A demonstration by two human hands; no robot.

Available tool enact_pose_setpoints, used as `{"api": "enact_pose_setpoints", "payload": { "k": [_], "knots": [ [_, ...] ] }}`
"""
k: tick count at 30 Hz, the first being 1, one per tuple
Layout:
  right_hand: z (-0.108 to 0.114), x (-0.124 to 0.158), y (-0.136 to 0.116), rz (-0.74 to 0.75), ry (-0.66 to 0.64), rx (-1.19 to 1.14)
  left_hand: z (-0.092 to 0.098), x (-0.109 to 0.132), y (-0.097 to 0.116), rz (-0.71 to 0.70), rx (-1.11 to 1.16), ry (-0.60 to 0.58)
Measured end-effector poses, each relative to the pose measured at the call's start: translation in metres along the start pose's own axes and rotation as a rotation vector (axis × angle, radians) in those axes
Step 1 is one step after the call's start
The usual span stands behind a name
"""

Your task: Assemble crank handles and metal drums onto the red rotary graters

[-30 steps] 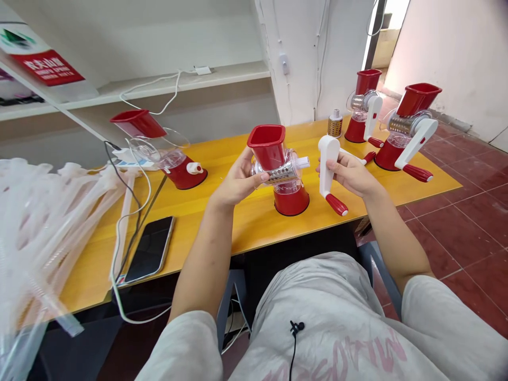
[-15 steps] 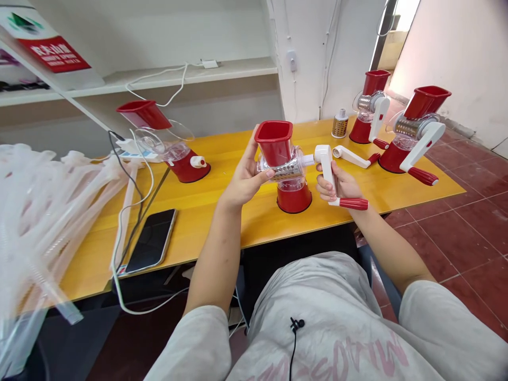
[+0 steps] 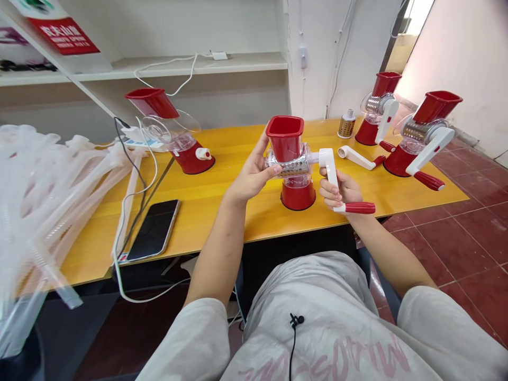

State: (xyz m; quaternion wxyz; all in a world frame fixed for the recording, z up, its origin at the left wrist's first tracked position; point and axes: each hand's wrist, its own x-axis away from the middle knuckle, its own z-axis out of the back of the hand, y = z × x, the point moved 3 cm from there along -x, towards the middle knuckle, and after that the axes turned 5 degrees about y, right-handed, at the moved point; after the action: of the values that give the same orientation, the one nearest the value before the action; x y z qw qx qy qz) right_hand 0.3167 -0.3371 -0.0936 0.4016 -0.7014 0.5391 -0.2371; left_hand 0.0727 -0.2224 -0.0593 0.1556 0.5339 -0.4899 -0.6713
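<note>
A rotary grater (image 3: 284, 138) with a red hopper and red base stands upright on the table in front of me. My left hand (image 3: 256, 172) wraps round the left side of its clear housing, the thumb in front of the metal drum (image 3: 296, 165). In my right hand (image 3: 340, 190) is a white crank handle (image 3: 328, 164) with a red grip (image 3: 360, 208), its fingers closed round the arm. The crank's upper end meets the clear shaft at the right of the drum; whether it is fully seated I cannot tell.
On the right stand two complete graters (image 3: 423, 129), a loose crank handle (image 3: 359, 157) and a spare drum (image 3: 346, 125). Another grater (image 3: 178, 132) without a crank is at the left. Nearby lie a phone (image 3: 154, 230), cables and a heap of clear plastic parts (image 3: 43, 211).
The view has shifted slightly, moving most things a little to the right. The crank's upper end sits a bit closer to the drum. Both hands keep their holds.
</note>
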Motion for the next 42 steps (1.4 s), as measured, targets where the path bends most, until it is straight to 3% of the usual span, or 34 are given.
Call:
{"api": "enact_pose_setpoints", "payload": {
  "k": [3,12,17,22,27,34,39,42],
  "knots": [
    [-0.001,0.001,-0.002,-0.002,-0.012,-0.02,-0.002,0.0,0.001,0.058,0.023,-0.085],
    [-0.018,0.005,-0.018,-0.009,-0.067,-0.069,0.0,0.001,0.003,0.047,-0.007,-0.077],
    [-0.023,0.011,-0.031,-0.003,0.023,-0.022,0.0,-0.002,0.001,0.033,0.03,-0.087],
    [-0.019,0.013,-0.026,-0.088,0.008,-0.298,-0.001,-0.003,-0.005,0.025,0.058,-0.073],
    [-0.016,0.014,-0.023,-0.187,-0.052,-0.582,-0.002,0.0,-0.01,-0.002,0.051,-0.171],
    [-0.013,0.012,-0.025,-0.177,-0.07,-0.434,-0.004,0.0,-0.008,-0.067,0.01,-0.154],
    [-0.001,0.002,-0.015,-0.13,0.093,-0.145,-0.005,-0.002,-0.002,-0.089,-0.008,-0.121],
    [0.008,-0.004,-0.011,-0.168,0.025,0.015,-0.006,-0.002,0.001,-0.094,-0.016,-0.109]
  ]
}}
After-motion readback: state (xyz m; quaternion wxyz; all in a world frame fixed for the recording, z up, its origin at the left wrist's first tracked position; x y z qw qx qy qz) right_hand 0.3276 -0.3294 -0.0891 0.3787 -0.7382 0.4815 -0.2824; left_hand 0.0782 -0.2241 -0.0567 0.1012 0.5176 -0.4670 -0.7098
